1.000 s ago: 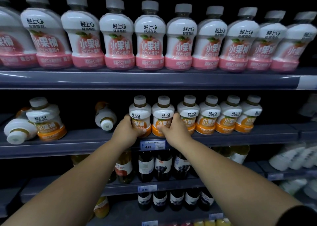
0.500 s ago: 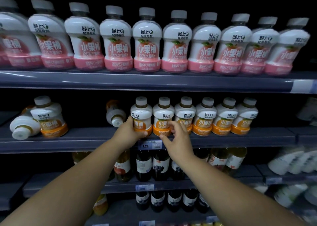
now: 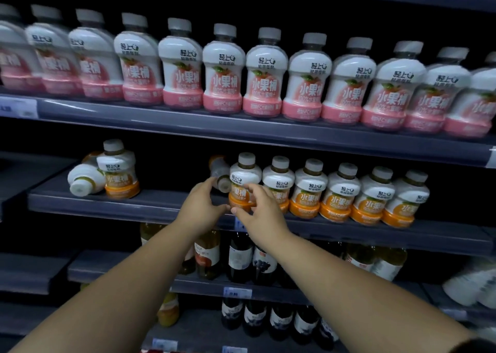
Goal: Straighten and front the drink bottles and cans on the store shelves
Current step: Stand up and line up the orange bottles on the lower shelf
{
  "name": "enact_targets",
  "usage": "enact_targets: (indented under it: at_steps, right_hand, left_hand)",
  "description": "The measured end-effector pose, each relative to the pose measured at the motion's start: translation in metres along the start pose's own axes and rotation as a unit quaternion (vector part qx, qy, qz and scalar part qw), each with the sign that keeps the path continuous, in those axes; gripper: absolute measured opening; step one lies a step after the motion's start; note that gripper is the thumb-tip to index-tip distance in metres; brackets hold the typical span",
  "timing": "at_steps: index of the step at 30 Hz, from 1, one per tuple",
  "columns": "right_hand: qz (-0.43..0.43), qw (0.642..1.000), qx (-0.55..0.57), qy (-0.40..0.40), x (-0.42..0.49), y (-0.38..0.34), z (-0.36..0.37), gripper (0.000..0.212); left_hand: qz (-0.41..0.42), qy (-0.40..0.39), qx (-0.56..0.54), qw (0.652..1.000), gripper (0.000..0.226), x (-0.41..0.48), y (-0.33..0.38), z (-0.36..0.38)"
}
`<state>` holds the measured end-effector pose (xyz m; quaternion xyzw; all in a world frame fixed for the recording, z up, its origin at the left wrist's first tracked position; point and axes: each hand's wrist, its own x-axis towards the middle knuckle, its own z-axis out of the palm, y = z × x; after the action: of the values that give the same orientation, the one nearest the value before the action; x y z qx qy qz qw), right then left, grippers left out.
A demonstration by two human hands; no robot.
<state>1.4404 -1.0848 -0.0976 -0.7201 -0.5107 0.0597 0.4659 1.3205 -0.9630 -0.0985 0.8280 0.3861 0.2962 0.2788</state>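
We have both hands on one bottle. Our left hand [image 3: 200, 210] curls round the left side of the first orange bottle [image 3: 244, 175], and our right hand [image 3: 259, 217] curls over its front, with the fingers [image 3: 252, 189] across the label. The bottle stands at the left end of the row of orange bottles [image 3: 339, 197], near the front edge of the middle shelf [image 3: 107, 205]. Just behind it a tipped bottle [image 3: 218, 169] lies on its side, cap toward us. Far to the left stands a lone orange bottle [image 3: 119, 174] with another one lying down [image 3: 84, 181] right beside it. Up on the top shelf [image 3: 188, 123] the pink bottles [image 3: 224, 71] stand in a long line, and dark bottles [image 3: 240, 258] sit below. The picture is a bit blurry.
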Motion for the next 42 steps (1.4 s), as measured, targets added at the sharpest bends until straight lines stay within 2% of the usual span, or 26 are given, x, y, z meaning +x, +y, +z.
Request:
enact_targets:
  at_steps: [5,11,14,17,22,27,29,32,35,38,42]
  right_hand:
    - [0.027,0.998,0.018,0.059,0.017,-0.021,0.036,0.059]
    - [0.089,0.986,0.013,0.143,0.021,-0.039,0.062,0.055]
    - [0.117,0.981,0.009,0.154,0.018,-0.044,0.070,0.057]
    - [0.133,0.980,-0.007,0.148,0.016,-0.048,0.075,0.057]
    - [0.138,0.984,-0.042,0.108,0.030,-0.059,0.087,0.057]
    - [0.151,0.981,-0.094,0.071,0.056,-0.066,0.112,0.052]
    - [0.158,0.978,-0.124,0.058,0.068,-0.070,0.123,0.043]
    - [0.186,0.970,-0.148,0.044,0.079,-0.076,0.141,0.044]
    - [0.217,0.961,-0.162,0.056,0.089,-0.079,0.159,0.044]
    - [0.222,0.955,-0.182,0.077,0.093,-0.082,0.172,0.035]
    - [0.194,0.955,-0.194,0.116,0.086,-0.091,0.178,0.029]
  left_hand:
    - [0.079,-0.079,0.075,0.991,0.074,0.035,-0.019,-0.019]
    - [0.187,-0.203,0.180,0.944,0.057,0.067,-0.028,-0.019]
    - [0.214,-0.171,0.238,0.932,0.052,0.066,-0.029,-0.023]
    - [0.223,-0.141,0.246,0.933,0.053,0.061,-0.038,-0.032]
    - [0.174,-0.146,0.208,0.951,0.059,0.052,-0.074,-0.067]
    - [0.140,-0.086,0.168,0.972,0.060,0.037,-0.104,-0.118]
    - [0.135,-0.065,0.164,0.975,0.058,0.030,-0.114,-0.135]
    - [0.131,-0.055,0.160,0.977,0.056,0.020,-0.129,-0.153]
    - [0.139,-0.054,0.138,0.979,0.055,0.024,-0.144,-0.168]
    - [0.166,-0.041,0.109,0.979,0.050,0.034,-0.154,-0.176]
    - [0.204,-0.059,0.085,0.973,0.048,0.041,-0.161,-0.178]
